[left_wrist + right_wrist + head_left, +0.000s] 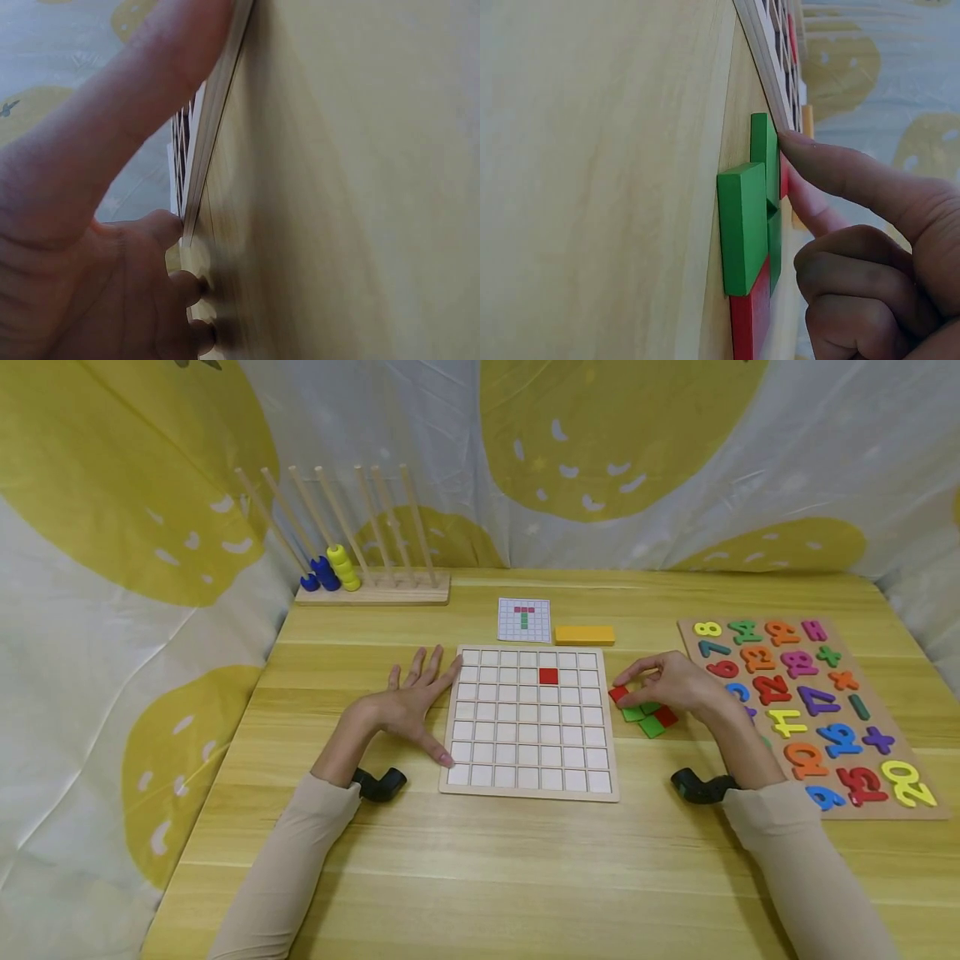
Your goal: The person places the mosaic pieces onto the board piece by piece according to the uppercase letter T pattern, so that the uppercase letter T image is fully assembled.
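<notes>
A wooden grid board (528, 796) lies in front of me, and one red square tile (548, 677) sits in a cell of its second row. With fingers spread, my left hand (408, 704) steadies the board's left edge, thumb low and index finger high along the frame. Off the board's right side, my right hand (670, 681) pinches another red tile (617, 693) between thumb and index finger, the other fingers curled in. Beside it lies a small pile of green tiles (742, 225) and a red tile (751, 315), partly overlapping one another.
Behind the board are a pattern card (510, 632) with a red and green T and an orange-yellow block (584, 636). A wooden peg stand (375, 597) with blue and yellow beads stands back left. At right lies a number board (918, 812) with colourful numerals and signs.
</notes>
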`<action>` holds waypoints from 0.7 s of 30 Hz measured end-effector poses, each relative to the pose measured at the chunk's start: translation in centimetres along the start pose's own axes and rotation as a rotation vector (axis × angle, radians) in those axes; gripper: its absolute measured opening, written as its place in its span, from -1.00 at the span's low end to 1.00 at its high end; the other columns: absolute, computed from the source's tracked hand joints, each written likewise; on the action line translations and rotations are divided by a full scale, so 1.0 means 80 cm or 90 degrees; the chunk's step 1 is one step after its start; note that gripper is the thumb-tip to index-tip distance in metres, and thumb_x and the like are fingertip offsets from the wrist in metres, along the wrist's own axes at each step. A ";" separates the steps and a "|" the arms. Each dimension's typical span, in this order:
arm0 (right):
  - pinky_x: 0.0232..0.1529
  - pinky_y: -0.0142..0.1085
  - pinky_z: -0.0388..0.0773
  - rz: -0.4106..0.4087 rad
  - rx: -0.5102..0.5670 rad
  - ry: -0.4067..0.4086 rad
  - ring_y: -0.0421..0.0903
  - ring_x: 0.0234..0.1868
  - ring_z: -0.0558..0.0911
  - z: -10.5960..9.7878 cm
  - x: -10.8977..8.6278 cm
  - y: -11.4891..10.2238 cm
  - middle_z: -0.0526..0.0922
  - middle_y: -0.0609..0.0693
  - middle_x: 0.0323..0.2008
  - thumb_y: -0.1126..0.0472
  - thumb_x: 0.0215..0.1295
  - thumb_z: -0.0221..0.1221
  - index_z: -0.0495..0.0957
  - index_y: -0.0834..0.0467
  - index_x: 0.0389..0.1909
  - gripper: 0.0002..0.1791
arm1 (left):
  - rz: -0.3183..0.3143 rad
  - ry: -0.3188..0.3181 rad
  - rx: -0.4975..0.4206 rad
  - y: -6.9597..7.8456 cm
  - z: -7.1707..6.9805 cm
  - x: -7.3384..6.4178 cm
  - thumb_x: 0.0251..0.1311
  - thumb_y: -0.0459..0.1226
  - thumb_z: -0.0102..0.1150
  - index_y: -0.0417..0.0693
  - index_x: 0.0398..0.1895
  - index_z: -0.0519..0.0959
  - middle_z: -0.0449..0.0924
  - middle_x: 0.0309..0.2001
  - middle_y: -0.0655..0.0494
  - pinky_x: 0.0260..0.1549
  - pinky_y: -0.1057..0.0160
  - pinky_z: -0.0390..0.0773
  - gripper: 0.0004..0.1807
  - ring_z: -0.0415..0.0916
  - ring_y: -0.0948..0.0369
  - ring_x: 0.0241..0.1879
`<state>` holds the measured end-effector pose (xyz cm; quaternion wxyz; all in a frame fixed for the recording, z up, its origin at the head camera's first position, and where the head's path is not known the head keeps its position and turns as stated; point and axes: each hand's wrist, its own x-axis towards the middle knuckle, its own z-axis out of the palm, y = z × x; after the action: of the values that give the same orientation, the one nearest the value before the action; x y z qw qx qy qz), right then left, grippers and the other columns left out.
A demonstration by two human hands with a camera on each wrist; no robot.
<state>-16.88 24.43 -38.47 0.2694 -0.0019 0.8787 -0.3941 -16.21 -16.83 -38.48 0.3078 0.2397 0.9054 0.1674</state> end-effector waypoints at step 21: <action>-0.29 -0.30 0.53 0.014 0.037 0.034 -0.13 -0.41 0.57 -0.008 0.013 0.002 0.66 -0.14 -0.55 0.05 0.26 0.45 0.64 0.22 0.13 -0.50 | 0.003 0.003 0.010 0.001 0.000 -0.002 -0.21 0.20 0.66 0.08 0.68 -0.50 -0.84 0.61 -0.15 0.47 -0.42 -0.64 0.68 -0.88 -0.17 0.59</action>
<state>-18.02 24.73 -38.73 0.2503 0.0258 0.8736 -0.4165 -16.09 -16.85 -38.40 0.3036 0.2436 0.9069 0.1614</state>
